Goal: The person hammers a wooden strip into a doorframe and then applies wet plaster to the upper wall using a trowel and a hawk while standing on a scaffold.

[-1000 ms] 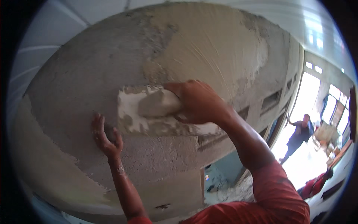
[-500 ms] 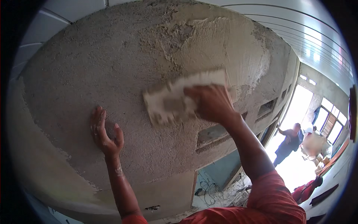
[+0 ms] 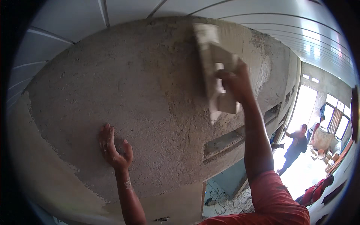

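My right hand (image 3: 237,83) grips the handle of a plastering float (image 3: 207,36), a long, pale, plaster-smeared board that now stands nearly upright near the top of the wall. Its far edge is blurred by motion. Grey plaster (image 3: 123,78) covers the wall, rough and pitted, with a smoother, lighter patch right of the float. Lower on the left, my left hand (image 3: 115,148) rests against the plaster, fingers stretched and thumb apart, holding nothing. Smudges of plaster mark its wrist.
White ceiling panels (image 3: 172,9) meet the wall's top edge. Recessed openings (image 3: 224,144) run along its lower right. Below is a doorway (image 3: 225,174) with tangled cable. At the far right, a person (image 3: 296,144) in dark clothes stands by the bright entrance, with others nearby.
My right hand has swept the float up and right, turning it from nearly level to upright. The left hand sits slightly lower and further right in view, still on the wall.
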Tool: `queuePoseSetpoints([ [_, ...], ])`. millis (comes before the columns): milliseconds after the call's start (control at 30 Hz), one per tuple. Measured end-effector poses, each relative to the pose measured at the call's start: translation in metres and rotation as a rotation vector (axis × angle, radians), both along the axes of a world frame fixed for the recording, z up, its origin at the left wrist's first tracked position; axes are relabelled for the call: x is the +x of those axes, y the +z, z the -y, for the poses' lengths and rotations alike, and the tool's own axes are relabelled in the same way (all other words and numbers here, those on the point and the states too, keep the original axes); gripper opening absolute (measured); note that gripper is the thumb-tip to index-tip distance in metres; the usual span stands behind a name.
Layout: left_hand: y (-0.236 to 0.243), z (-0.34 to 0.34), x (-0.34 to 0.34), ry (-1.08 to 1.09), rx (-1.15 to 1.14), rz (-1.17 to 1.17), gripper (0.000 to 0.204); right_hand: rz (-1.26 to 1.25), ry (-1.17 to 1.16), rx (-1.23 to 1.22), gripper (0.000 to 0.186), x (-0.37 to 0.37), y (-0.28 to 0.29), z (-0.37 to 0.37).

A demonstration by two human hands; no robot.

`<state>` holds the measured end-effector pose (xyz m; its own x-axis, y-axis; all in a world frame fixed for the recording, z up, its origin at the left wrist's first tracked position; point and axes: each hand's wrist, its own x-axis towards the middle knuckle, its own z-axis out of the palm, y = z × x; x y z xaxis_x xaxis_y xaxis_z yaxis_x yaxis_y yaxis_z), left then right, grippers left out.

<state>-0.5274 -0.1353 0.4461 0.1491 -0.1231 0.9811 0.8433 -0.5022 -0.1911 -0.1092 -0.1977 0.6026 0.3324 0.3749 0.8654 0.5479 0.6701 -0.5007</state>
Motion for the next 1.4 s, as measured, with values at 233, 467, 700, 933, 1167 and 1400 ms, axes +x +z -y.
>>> queuePoseSetpoints([
  [233, -0.004, -0.009, -0.002, -0.035, -0.021, 0.016, 0.051, 0.686, -0.158, -0.537, 0.075, -0.136, -0.021, 0.017],
  [467, 0.001, 0.0, -0.012, -0.029, 0.0, -0.025, 0.048, 0.376, -0.218, -0.307, 0.057, -0.053, -0.04, 0.046],
  [700, -0.004, -0.004, -0.008, 0.015, 0.013, 0.001, 0.048, 0.677, -0.552, 0.096, 0.043, 0.025, 0.028, 0.049],
  [933, -0.005, -0.008, -0.006, -0.021, 0.0, 0.011, 0.048, 0.802, -0.583, 0.292, 0.045, -0.013, 0.089, 0.016],
  [1167, -0.003, -0.004, 0.003, -0.033, 0.006, 0.049, 0.048, 0.821, -0.58, -0.041, 0.066, -0.035, 0.087, 0.006],
  [1400, -0.003, -0.006, -0.012, -0.015, 0.003, 0.033, 0.047, 0.95, -0.452, -0.099, 0.049, -0.083, 0.048, 0.033],
])
